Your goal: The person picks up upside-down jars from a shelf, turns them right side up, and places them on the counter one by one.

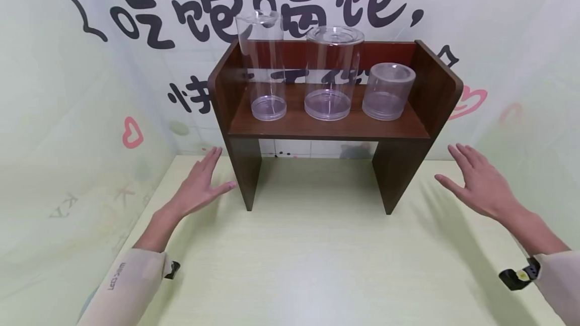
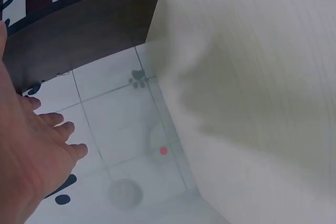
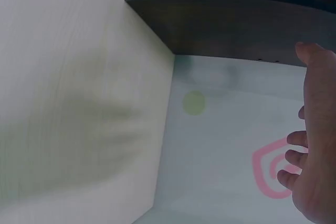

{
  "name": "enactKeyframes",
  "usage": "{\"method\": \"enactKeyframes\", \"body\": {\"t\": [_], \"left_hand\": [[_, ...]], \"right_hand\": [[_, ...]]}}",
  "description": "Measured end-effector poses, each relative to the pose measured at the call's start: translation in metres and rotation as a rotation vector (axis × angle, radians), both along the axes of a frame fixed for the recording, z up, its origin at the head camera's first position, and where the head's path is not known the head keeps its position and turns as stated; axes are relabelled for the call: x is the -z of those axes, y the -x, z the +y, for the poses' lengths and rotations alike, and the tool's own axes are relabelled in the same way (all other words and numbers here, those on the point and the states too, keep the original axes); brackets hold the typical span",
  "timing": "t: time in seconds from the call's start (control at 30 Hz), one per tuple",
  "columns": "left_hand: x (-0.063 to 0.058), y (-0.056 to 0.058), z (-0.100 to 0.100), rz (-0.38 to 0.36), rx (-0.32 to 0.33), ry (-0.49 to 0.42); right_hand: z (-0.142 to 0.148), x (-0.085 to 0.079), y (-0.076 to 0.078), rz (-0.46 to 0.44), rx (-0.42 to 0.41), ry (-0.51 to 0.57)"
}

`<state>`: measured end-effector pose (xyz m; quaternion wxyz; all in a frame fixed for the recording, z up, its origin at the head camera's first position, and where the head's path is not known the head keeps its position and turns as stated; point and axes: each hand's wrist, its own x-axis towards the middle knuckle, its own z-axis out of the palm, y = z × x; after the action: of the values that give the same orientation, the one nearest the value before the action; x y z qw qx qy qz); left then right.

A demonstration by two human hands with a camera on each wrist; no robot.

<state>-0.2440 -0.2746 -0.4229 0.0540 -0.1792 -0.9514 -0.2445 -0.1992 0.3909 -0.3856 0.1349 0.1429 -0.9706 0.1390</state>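
A dark brown wooden desk shelf (image 1: pixel 328 138) stands on the pale table. On its board are three clear containers in a row: a tall narrow one (image 1: pixel 267 64), a wider one (image 1: pixel 334 72) and a short one (image 1: pixel 388 92). My left hand (image 1: pixel 199 185) hovers beside the shelf's left side panel, fingers extended and thumb toward the panel, holding nothing. On the other side, my right hand (image 1: pixel 482 182) hangs a little out from the right panel, also with straight fingers and nothing in it. Both wrist views show the outer face of a side panel near the hand.
The light table (image 1: pixel 312 255) reaches back to a fabric backdrop (image 1: pixel 81 130) with black characters and pink hearts, which encloses the left, back and right. Dark wrist devices (image 1: pixel 518 276) sit at both sleeve cuffs. An open space lies under the shelf board.
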Motion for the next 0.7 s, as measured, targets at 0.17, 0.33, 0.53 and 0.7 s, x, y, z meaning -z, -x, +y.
{"method": "enactKeyframes", "body": {"t": [0.17,0.33,0.53,0.7], "left_hand": [[-0.001,-0.003,0.008,-0.045,-0.022,-0.144],[-0.004,-0.005,0.018,-0.022,-0.052,-0.26],[-0.008,-0.009,0.03,-0.044,-0.039,-0.432],[-0.008,-0.012,0.038,-0.077,-0.05,-0.523]], "right_hand": [[-0.006,-0.013,-0.008,0.054,-0.004,0.041],[-0.014,-0.031,-0.015,0.131,-0.01,0.093],[-0.023,-0.047,-0.024,0.225,-0.015,0.157],[-0.031,-0.061,-0.03,0.288,-0.011,0.194]]}}
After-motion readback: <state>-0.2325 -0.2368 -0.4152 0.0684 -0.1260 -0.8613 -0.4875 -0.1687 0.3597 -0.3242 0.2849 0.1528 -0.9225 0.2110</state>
